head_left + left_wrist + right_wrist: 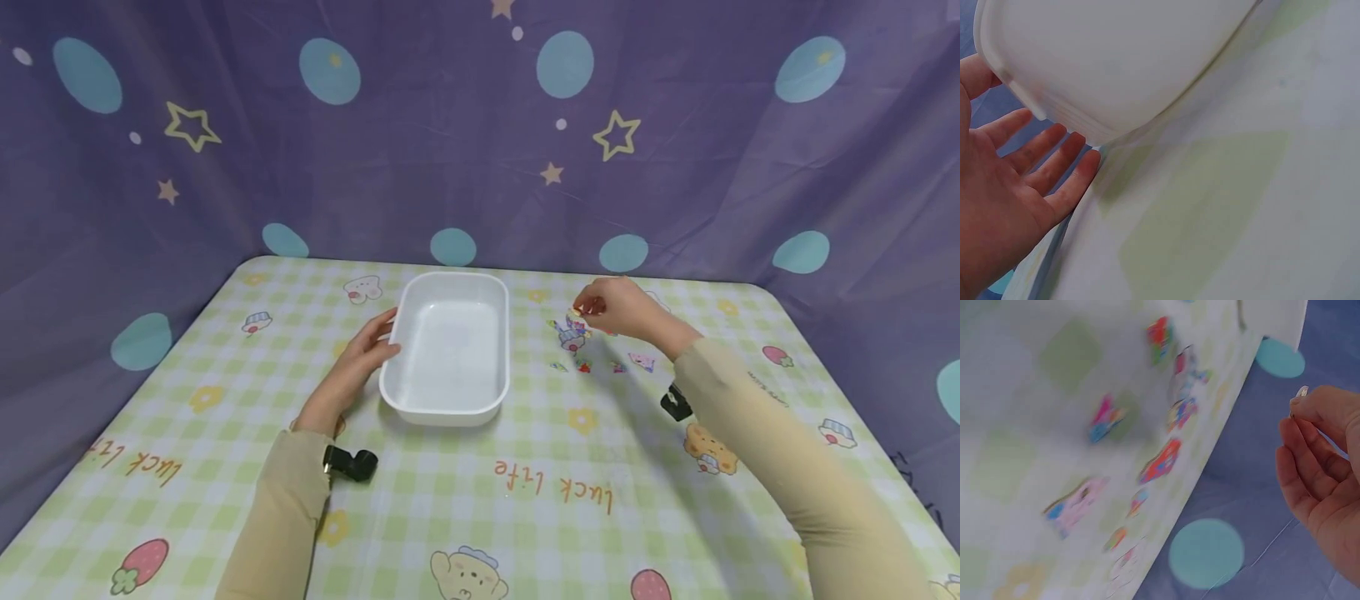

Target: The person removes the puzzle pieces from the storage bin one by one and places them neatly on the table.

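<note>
A white rectangular plastic tub (452,419) stands on the table, with nothing visible inside. My left hand (351,373) holds its left side, the thumb at the rim and the other fingers spread against the outer wall. Between thumb and fingertip, my right hand (618,308) pinches a small pale flat piece (1302,392), whose kind I cannot tell. Below that hand lie several small colourful flat pieces, among them a pink one (642,362), a red one (1161,461) and a pink-and-blue one (1105,420).
A green-and-white checked cloth (420,467) covers the table, printed with bears, strawberries and flowers that lie close to the loose pieces. Behind the far edge hangs a purple curtain (465,150). Black wrist devices sit on both sleeves.
</note>
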{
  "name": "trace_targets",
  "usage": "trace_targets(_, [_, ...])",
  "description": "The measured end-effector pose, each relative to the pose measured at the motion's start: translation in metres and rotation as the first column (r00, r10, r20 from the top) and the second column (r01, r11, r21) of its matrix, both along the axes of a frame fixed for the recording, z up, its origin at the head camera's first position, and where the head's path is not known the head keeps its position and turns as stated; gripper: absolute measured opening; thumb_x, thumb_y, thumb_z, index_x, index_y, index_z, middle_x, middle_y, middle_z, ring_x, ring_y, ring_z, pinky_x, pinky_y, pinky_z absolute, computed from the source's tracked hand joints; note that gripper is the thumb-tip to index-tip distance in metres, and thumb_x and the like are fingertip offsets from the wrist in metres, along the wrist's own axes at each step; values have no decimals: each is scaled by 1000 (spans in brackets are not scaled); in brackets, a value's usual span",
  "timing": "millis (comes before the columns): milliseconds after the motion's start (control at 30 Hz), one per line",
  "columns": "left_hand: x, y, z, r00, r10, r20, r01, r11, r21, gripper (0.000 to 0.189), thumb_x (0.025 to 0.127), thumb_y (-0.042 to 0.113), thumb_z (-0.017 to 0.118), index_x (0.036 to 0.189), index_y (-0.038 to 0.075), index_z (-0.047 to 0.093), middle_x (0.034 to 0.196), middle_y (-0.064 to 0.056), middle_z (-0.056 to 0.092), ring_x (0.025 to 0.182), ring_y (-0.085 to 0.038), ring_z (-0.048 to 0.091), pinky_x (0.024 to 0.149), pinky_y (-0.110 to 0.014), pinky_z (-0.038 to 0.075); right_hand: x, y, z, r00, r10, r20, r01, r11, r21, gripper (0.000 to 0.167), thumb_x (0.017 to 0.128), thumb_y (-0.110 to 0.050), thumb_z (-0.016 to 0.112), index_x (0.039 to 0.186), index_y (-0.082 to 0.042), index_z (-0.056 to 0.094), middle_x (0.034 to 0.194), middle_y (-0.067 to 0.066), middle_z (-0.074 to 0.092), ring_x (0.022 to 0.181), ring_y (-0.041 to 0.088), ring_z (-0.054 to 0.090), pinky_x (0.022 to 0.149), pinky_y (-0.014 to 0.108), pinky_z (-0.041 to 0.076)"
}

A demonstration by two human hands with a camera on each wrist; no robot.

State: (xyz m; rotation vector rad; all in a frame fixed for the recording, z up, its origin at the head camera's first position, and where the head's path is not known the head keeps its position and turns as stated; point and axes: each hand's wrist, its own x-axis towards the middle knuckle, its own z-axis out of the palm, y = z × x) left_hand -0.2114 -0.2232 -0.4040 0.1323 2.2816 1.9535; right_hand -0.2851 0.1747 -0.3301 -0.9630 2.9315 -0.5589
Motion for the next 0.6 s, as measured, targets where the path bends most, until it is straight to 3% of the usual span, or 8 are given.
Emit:
trace_targets(200, [-1,0,0,1000,-12,-3,12,1000,19,62,91,18,52,145,22,23,145,-11,28,129,-29,31,105,-48,28,3,23,-10,999,-37,12,36,999,31,18,81,-13,65,98,-10,69,87,1,65,77,16,60,69,33,49])
trace_targets(433, [10,7,19,1000,-23,4,23,1000,9,62,92,12,48,146,14,18,146,-17,25,130,-34,28,105,-49,26,7,49,-24,996,-86,39,85,996,38,20,79,-8,64,98,-7,69,87,3,66,80,18,61,72,36,50])
trace_targets(600, [2,1,4,1000,-22,-4,22,1000,19,63,91,17,52,146,20,20,146,-12,26,130,-30,29,105,-48,27,10,67,-32,993,-112,48,109,993,51,20,79,-9,66,99,-5,68,85,2,66,80,19,61,73,38,49])
